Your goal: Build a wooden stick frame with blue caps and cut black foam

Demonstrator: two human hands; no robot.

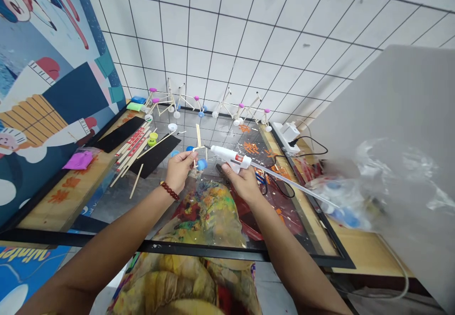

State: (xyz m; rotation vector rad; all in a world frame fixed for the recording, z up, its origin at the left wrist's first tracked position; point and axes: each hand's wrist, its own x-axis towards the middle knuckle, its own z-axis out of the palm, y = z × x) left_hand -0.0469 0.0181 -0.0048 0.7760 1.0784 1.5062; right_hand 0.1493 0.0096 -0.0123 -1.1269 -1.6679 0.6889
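My left hand [178, 169], with a beaded bracelet on the wrist, pinches a small frame of wooden sticks [198, 137] over the table. A blue bottle cap [202, 164] is at the frame's lower end, and another blue cap [189, 148] shows just behind my fingertips. Wrapped around the handle of a white glue gun [224, 154] is my right hand [244, 182]. The nozzle points left, close to the stick joint; whether it touches I cannot tell. A long clear glue stick [295, 181] sticks out of the gun's back.
Several stick-and-cap models [220, 104] stand along the tiled wall. Loose sticks [130, 151] and black strips [156, 154] lie left, near yellow caps [152, 138] and a pink packet [78, 159]. At right are a power strip [287, 137], cables, scissors [262, 178] and a plastic bag [341, 201].
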